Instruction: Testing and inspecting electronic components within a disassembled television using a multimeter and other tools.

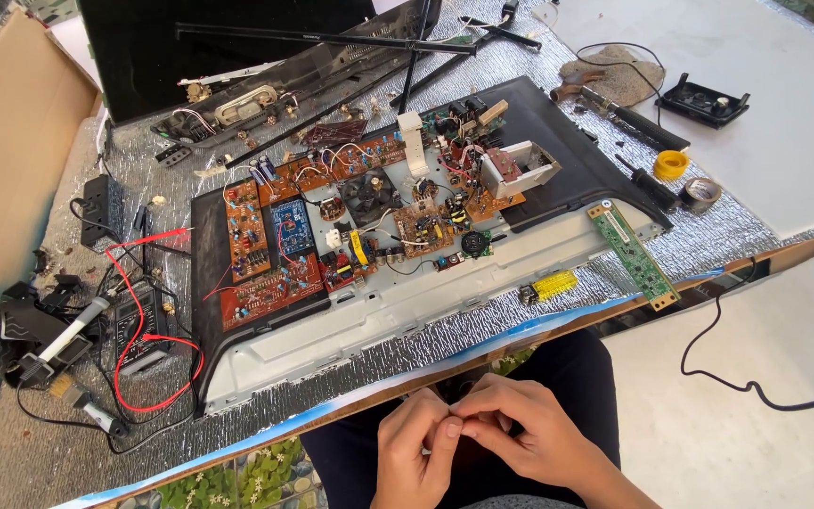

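My left hand (414, 452) and my right hand (520, 429) are together over my lap, below the table's front edge. Their fingertips meet and pinch something very small that I cannot make out. Ahead of them on the table lies an opened flat-screen chassis (332, 330) with several brown and blue circuit boards (275, 254) fixed to its metal back plate. A small black fan (366, 193) sits among the boards. A white boxy part (520, 168) stands at the right of the boards.
A multimeter (143, 325) with red leads lies at the left. A loose green strip board (633, 254) rests at the right. A yellow part (553, 285) sits near the front edge. Screwdrivers (638, 123), tape rolls (688, 181), a black power adapter (101, 212).
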